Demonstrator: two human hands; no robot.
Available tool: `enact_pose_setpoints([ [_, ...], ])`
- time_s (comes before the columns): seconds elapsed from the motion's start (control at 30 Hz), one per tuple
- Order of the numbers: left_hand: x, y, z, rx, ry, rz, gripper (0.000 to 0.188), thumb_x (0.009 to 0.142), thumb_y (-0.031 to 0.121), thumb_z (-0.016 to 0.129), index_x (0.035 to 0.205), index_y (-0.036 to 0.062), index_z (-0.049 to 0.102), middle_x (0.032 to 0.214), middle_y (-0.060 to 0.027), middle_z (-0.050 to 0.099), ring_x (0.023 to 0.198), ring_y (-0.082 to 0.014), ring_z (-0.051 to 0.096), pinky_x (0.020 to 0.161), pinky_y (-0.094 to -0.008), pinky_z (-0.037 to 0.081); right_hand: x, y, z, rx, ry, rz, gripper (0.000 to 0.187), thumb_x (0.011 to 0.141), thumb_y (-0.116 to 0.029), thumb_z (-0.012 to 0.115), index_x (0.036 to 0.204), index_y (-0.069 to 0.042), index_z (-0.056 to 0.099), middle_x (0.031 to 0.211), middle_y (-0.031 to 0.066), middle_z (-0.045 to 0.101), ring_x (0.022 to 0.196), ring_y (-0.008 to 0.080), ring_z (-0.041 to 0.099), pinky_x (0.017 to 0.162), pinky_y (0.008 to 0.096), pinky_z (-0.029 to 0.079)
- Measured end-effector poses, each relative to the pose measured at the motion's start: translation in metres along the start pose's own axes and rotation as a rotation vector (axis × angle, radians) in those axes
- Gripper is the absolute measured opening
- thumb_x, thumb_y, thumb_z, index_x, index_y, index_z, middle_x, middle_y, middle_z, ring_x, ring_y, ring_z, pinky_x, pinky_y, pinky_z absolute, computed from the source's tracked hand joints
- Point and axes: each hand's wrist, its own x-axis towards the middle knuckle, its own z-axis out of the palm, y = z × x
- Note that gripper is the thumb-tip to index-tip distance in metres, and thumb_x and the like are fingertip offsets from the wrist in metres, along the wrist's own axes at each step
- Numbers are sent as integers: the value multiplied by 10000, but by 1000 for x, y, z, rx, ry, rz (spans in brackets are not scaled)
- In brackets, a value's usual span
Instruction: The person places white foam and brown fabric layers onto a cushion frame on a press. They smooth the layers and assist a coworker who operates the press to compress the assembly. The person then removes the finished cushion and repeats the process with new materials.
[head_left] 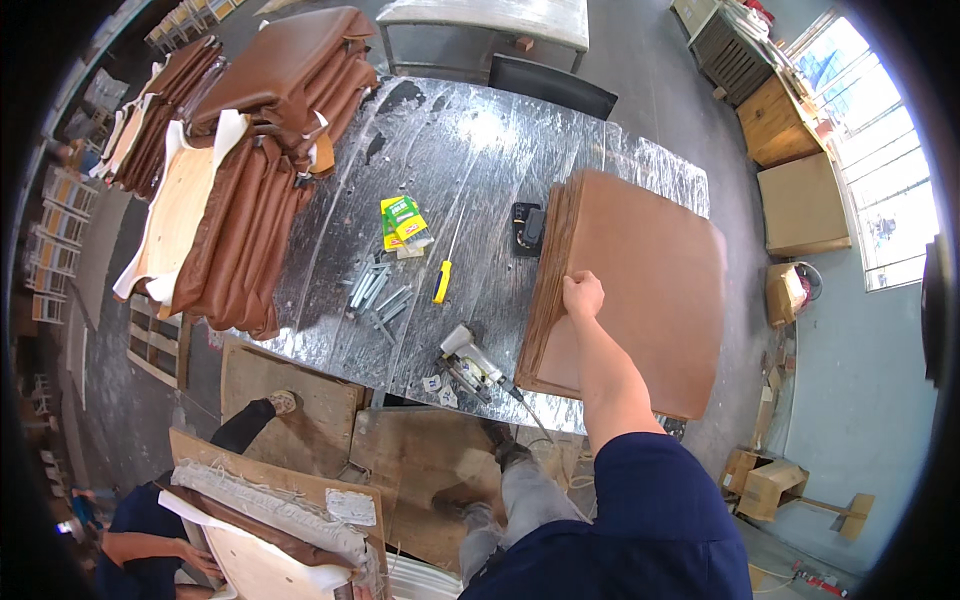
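Observation:
My right hand point(583, 295) is closed at the left edge of a stack of brown leather-like sheets point(650, 290), apparently pinching the top sheet; the fingertips are partly hidden. My left hand is out of view. Left of the stack, a black case or device point(528, 230) lies on the table. A pneumatic staple gun point(470, 355) rests near the front edge, its hose running off the table. Beyond it lie a yellow-handled screwdriver point(443, 280), several strips of metal staples point(370, 287) and green-and-yellow packets point(403, 222).
Piles of brown upholstered seat panels point(240, 220) stand at the table's point(480, 180) left. At lower left, a co-worker's hand point(190, 553) touches a pale wooden panel point(270, 560). A black chair back point(553, 88) stands at the far edge. Cardboard boxes point(775, 487) lie along the right wall.

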Motion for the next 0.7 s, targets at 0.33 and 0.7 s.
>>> enact_pose_setpoints([
  [0.33, 18, 24, -1, 31, -1, 42, 568, 1161, 325, 540, 1564, -72, 579, 1644, -300, 551, 1598, -455, 425, 1371, -532, 259, 27, -5, 24, -20, 38, 104, 269, 906, -301, 806, 1096, -113, 831, 1193, 159, 788, 1158, 372, 747, 1023, 497, 602],
  [0.7, 11, 9, 7, 16, -57, -108, 565, 1147, 281, 591, 1574, -87, 545, 1696, -277, 494, 1595, -423, 442, 1333, -478, 354, 33, -3, 19, -17, -20, 126, 286, 867, -310, 802, 1076, -120, 852, 1173, 143, 831, 1150, 355, 780, 999, 476, 617],
])
